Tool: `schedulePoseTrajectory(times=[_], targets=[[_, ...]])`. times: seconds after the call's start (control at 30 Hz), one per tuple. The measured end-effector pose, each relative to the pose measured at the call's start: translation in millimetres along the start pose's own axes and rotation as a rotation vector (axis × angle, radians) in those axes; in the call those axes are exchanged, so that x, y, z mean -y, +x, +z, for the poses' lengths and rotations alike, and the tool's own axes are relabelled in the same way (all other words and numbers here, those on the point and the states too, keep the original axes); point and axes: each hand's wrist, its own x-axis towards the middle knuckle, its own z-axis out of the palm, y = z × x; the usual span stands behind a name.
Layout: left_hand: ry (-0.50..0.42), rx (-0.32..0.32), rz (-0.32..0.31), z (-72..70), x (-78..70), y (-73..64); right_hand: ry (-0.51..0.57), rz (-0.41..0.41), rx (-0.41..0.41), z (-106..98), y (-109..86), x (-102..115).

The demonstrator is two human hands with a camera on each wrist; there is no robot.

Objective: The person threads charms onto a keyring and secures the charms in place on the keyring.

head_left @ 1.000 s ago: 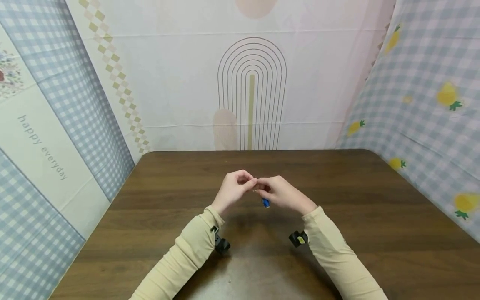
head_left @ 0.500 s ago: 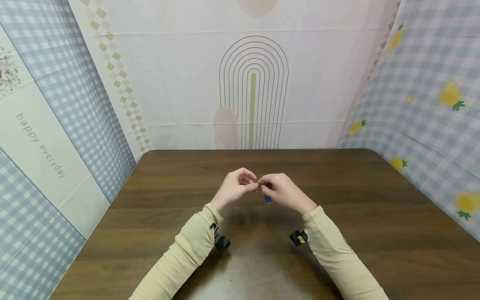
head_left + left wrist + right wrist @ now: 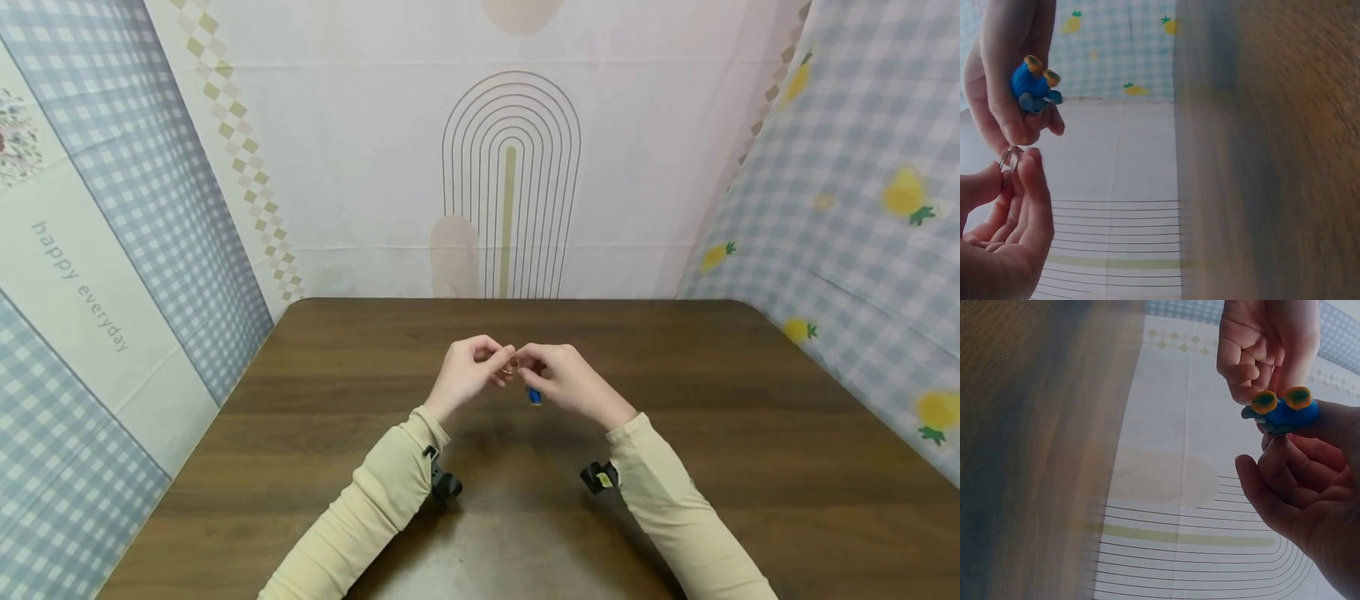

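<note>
Both hands meet above the dark wooden table [image 3: 360, 500], fingertips close together. With thumb and index finger, my left hand [image 3: 457, 379] pinches a thin metal key ring [image 3: 1009, 159]. My right hand [image 3: 566, 379] pinches at the ring's other side, its fingertips partly covering it. From the right hand hangs a small blue figure [image 3: 1034, 84] with orange round feet and a grey-blue head, a keychain charm. In the right wrist view the figure [image 3: 1297, 414] covers part of the fingers. How the charm joins the ring is hidden by the fingers.
Black wrist cameras sit on both cuffs, the left camera [image 3: 444, 483] and the right camera [image 3: 598, 477] low over the table. A white patterned cloth [image 3: 360, 167] hangs behind the table, with checked cloth [image 3: 847, 250] along the right side.
The left fingers have shifted on the ring, and the ring now shows between the two hands. My right hand has risen slightly, and the blue figure has moved slightly up with it.
</note>
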Motion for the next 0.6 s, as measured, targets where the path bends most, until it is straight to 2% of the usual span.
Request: schedulePoseTrajectory(times=[0.13, 0.4, 0.6], targets=[[-0.009, -0.017, 0.002, -0.7, -0.7, 0.4, -0.004, -0.037, 0.005, -0.1, 1.5, 1.0], [0.069, -0.019, -0.007, -3.0, -1.8, -2.1, -0.039, -0.042, 0.043, 1.8, 4.3, 1.8], [0.019, 0.006, -0.007, -5.6, -4.1, -0.9, -0.017, -0.018, 0.06, 1.5, 3.5, 0.6]])
